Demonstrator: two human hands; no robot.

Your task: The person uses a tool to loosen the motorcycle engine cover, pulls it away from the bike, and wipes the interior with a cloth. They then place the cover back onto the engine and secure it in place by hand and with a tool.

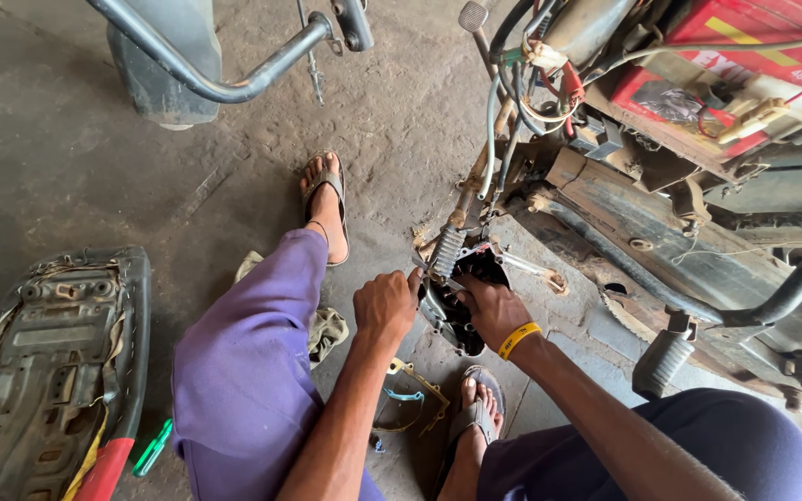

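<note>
Head view: both hands meet at a dark engine casing low on the motorcycle, centre of the scene. Left hand is fisted, thumb against the casing's left edge. Right hand, with a yellow wristband, curls over its right side. Seat lies far left; gasket lies near the feet.

A motorcycle repair workshop: stripped motorcycle with exposed wiring, removed seat on stained concrete floor.
</note>
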